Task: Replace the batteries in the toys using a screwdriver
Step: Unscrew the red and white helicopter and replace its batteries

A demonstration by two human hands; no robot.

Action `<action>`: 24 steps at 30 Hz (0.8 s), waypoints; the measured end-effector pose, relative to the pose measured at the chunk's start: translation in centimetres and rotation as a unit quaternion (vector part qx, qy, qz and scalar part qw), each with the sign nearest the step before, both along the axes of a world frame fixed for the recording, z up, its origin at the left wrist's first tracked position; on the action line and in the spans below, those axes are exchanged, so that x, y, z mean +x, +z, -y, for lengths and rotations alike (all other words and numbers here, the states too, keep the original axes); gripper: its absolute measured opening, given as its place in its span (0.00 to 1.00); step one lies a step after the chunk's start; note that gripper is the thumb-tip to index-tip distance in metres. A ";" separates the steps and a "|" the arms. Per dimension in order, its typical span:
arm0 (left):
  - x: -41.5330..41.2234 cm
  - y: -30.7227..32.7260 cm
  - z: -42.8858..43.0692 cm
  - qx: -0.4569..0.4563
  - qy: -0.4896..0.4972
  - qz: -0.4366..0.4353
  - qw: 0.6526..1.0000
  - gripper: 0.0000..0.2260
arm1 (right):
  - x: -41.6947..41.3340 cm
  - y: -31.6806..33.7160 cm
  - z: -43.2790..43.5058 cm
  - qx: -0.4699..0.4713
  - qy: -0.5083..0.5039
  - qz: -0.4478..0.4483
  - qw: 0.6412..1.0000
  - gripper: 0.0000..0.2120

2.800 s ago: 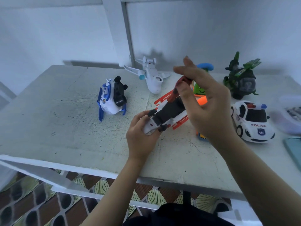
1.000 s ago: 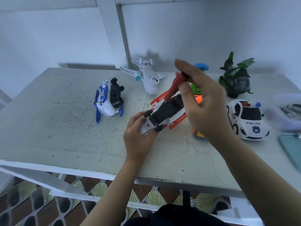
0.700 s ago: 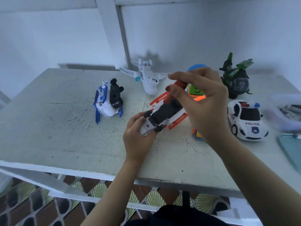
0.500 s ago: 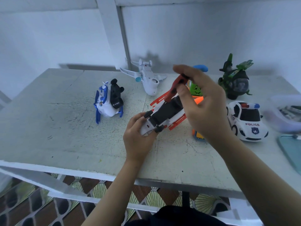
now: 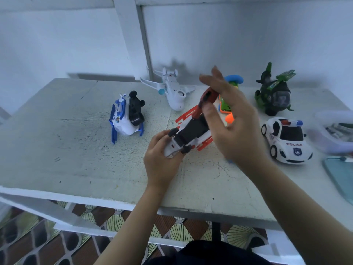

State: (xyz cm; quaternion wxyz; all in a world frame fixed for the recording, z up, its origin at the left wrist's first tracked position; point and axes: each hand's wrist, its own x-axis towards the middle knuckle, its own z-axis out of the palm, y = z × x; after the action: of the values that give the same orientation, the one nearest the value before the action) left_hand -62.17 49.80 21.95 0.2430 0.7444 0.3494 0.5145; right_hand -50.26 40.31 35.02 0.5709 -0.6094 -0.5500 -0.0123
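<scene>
Nearest the desk's [image 5: 76, 150] front edge, approx. mid-way along it, the L hand [image 5: 162, 165] grips the nose end of the white-and-red toy vehicle [image 5: 191, 131]. Its fingers are curled round the toy, which is belly up w/ the black underside showing and the tail angled toward the back edge. Just beyond, the R hand [image 5: 235, 131] pinches the red screwdriver [image 5: 208, 96] by the handle, btw thumb and fingertips. The tool slants down onto the toy's underside. Tip is too small to tell if it's seated in a screw. Hands are apart, linked only via toy + tool.

Step in hand, prob.: working the battery-cover screw. To do it well:
- Bring the shaft square to the cover, not slanted.
- Push along its axis while twirling the handle in small turns.
- Brace the toy vs. the desk w/ the L hand so it can't rock.

Risks: tip slips out and chews the screw head, or a freed screw rolls off the front edge, so catch it.

Farther back, none in hand:
- blue-and-white toy [image 5: 126, 119], toward the left
- police car [image 5: 286, 140], toward the right edge
- white toy plane [image 5: 172, 92] and green toy helicopter [image 5: 273, 98], by the back edge
</scene>
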 end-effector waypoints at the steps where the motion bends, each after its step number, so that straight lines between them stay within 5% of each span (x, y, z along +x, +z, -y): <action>1: 0.0 0.1 0.1 -0.002 -0.003 0.003 1.000 0.21 | 0.0 -0.1 0.0 -0.007 -0.011 0.005 1.000 0.17; 6: -0.1 0.1 0.1 0.001 -0.003 -0.002 1.000 0.21 | 0.3 0.3 -0.2 0.057 -0.041 -0.007 0.998 0.11; 14: 0.0 0.2 0.1 0.002 -0.001 -0.009 1.000 0.21 | 0.2 0.1 0.1 -0.001 -0.004 0.007 1.000 0.16; 20: -0.1 0.2 0.2 0.007 0.006 -0.015 1.000 0.21 | 0.3 0.5 0.0 0.054 -0.036 0.001 0.998 0.09; 24: -0.1 0.4 0.3 0.004 0.008 -0.011 1.000 0.21 | 0.4 0.3 0.2 0.032 -0.012 0.017 0.999 0.14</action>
State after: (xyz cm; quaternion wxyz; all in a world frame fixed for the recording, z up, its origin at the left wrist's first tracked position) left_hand -62.24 49.51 22.32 0.2315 0.7482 0.3561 0.5097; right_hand -49.83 40.11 35.37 0.5803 -0.5968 -0.5521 -0.0471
